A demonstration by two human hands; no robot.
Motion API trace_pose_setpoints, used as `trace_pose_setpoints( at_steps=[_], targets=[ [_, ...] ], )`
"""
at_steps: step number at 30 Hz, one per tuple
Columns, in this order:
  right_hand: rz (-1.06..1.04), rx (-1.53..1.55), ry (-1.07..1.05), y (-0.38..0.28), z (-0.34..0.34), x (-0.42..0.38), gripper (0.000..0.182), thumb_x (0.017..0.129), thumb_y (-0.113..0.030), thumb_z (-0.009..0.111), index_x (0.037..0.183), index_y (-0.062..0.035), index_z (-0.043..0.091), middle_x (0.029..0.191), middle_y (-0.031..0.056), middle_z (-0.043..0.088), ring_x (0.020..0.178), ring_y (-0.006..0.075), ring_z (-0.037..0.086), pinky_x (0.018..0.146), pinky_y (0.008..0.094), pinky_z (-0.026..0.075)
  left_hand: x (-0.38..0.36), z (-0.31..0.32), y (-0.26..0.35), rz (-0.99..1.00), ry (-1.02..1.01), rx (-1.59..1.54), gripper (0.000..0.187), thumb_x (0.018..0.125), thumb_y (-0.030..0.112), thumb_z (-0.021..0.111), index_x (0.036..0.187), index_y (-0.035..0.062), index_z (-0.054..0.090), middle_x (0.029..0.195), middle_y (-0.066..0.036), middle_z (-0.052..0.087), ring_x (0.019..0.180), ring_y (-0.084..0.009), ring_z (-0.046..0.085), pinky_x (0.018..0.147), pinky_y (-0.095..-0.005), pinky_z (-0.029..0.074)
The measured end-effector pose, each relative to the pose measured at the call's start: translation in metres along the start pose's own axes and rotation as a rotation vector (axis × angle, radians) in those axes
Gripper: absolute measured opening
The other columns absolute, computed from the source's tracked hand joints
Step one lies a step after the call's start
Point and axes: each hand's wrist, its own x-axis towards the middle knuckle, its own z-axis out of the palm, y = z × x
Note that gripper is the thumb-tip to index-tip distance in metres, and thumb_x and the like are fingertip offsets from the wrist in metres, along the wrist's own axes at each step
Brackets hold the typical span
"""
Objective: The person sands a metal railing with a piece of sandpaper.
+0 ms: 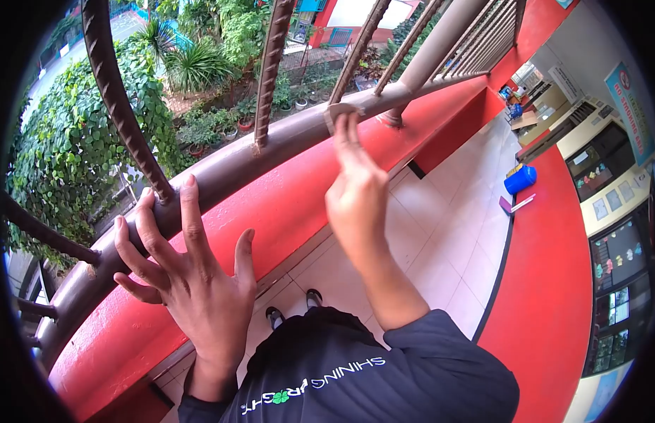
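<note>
My left hand (193, 275) has its fingers spread, with the fingertips resting on the brown metal pipe rail (228, 166) and the thumb apart from it. Farther along the same rail is my right hand (355, 183), its fingers extended and pressing a small grey-brown piece of sandpaper (339, 113) against the pipe. The sheet curves over the rail and is partly covered by the fingers. Twisted bars (269, 77) rise from the pipe between and beyond my hands.
Below the rail runs a red ledge (285, 204). My feet stand on the tiled floor (440, 211). A blue bin (519, 180) is by the red wall on the right. Leafy plants (101, 106) grow beyond the railing.
</note>
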Motion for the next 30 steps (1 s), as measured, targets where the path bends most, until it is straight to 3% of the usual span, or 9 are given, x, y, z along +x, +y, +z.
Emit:
trace_pose_setpoints(
  at_steps=[2, 5, 8, 10, 12, 16, 20, 22, 30],
  targets=[
    [-0.078, 0.058, 0.143, 0.000, 0.003, 0.007, 0.069, 0.079, 0.018, 0.044, 0.146, 0.0039, 0.057, 0.142, 0.0344, 0.056, 0.130, 0.0459, 0.057, 0.104, 0.0459, 0.055, -0.002, -0.001, 0.001, -0.024, 0.004, 0.039, 0.092, 0.080, 0.043, 0.084, 0.161, 0.0277, 0.040, 0.164, -0.011, 0.030, 0.155, -0.0430, 0.015, 0.121, -0.0666, 0.009],
    [-0.179, 0.057, -0.022, -0.041, 0.011, -0.026, 0.067, 0.084, 0.017, 0.044, 0.150, 0.0073, 0.049, 0.149, 0.0364, 0.047, 0.133, 0.0452, 0.055, 0.106, 0.0481, 0.055, 0.001, 0.000, 0.001, -0.025, -0.008, 0.023, 0.092, 0.081, 0.043, 0.084, 0.160, 0.0279, 0.041, 0.164, -0.012, 0.030, 0.155, -0.0441, 0.016, 0.121, -0.0669, 0.010],
    [0.014, 0.021, 0.106, 0.014, 0.010, 0.005, 0.068, 0.081, 0.018, 0.047, 0.148, 0.0086, 0.050, 0.151, 0.0365, 0.047, 0.135, 0.0461, 0.054, 0.110, 0.0478, 0.052, -0.001, -0.001, -0.002, -0.002, -0.021, 0.015, 0.092, 0.081, 0.044, 0.083, 0.160, 0.0279, 0.041, 0.163, -0.013, 0.030, 0.154, -0.0453, 0.017, 0.121, -0.0669, 0.010],
    [-0.117, -0.002, 0.208, 0.017, 0.011, 0.005, 0.068, 0.079, 0.019, 0.044, 0.145, 0.0082, 0.056, 0.145, 0.0342, 0.054, 0.136, 0.0449, 0.054, 0.113, 0.0441, 0.046, 0.001, 0.000, 0.000, -0.009, -0.003, 0.016, 0.092, 0.081, 0.046, 0.083, 0.160, 0.0277, 0.041, 0.163, -0.013, 0.030, 0.153, -0.0456, 0.017, 0.121, -0.0660, 0.011],
    [-0.191, 0.075, -0.056, -0.037, 0.006, -0.022, 0.073, 0.078, 0.019, 0.049, 0.149, 0.0076, 0.051, 0.155, 0.0347, 0.044, 0.139, 0.0455, 0.052, 0.114, 0.0466, 0.048, 0.002, -0.002, 0.001, -0.015, -0.009, 0.027, 0.091, 0.081, 0.046, 0.083, 0.160, 0.0274, 0.041, 0.163, -0.013, 0.030, 0.153, -0.0455, 0.017, 0.121, -0.0655, 0.011],
    [-0.068, -0.032, 0.194, 0.035, 0.017, 0.019, 0.066, 0.081, 0.019, 0.043, 0.145, 0.0082, 0.055, 0.144, 0.0357, 0.053, 0.133, 0.0447, 0.055, 0.113, 0.0439, 0.048, 0.001, -0.002, -0.003, 0.009, -0.017, 0.005, 0.090, 0.082, 0.047, 0.082, 0.160, 0.0267, 0.041, 0.163, -0.013, 0.030, 0.154, -0.0454, 0.016, 0.122, -0.0648, 0.009],
    [-0.250, 0.025, -0.019, -0.033, 0.009, -0.019, 0.071, 0.081, 0.017, 0.047, 0.150, 0.0058, 0.050, 0.153, 0.0335, 0.046, 0.134, 0.0449, 0.055, 0.106, 0.0473, 0.055, 0.002, -0.001, 0.000, -0.022, -0.025, 0.051, 0.090, 0.082, 0.047, 0.082, 0.160, 0.0267, 0.041, 0.163, -0.013, 0.029, 0.153, -0.0455, 0.016, 0.122, -0.0649, 0.009],
    [-0.050, 0.162, -0.079, -0.027, 0.003, -0.012, 0.074, 0.078, 0.018, 0.048, 0.150, 0.0011, 0.054, 0.156, 0.0287, 0.046, 0.137, 0.0435, 0.053, 0.109, 0.0453, 0.054, 0.001, -0.002, -0.003, -0.010, -0.041, 0.014, 0.090, 0.082, 0.048, 0.081, 0.160, 0.0268, 0.041, 0.164, -0.013, 0.028, 0.153, -0.0456, 0.016, 0.122, -0.0652, 0.009],
    [-0.279, 0.017, -0.003, -0.025, 0.007, 0.017, 0.070, 0.077, 0.020, 0.045, 0.144, 0.0026, 0.058, 0.144, 0.0256, 0.059, 0.134, 0.0411, 0.057, 0.110, 0.0461, 0.052, 0.001, 0.000, -0.007, 0.010, -0.019, -0.034, 0.090, 0.082, 0.047, 0.082, 0.160, 0.0268, 0.042, 0.163, -0.014, 0.030, 0.153, -0.0450, 0.016, 0.122, -0.0653, 0.010]
  ],
)
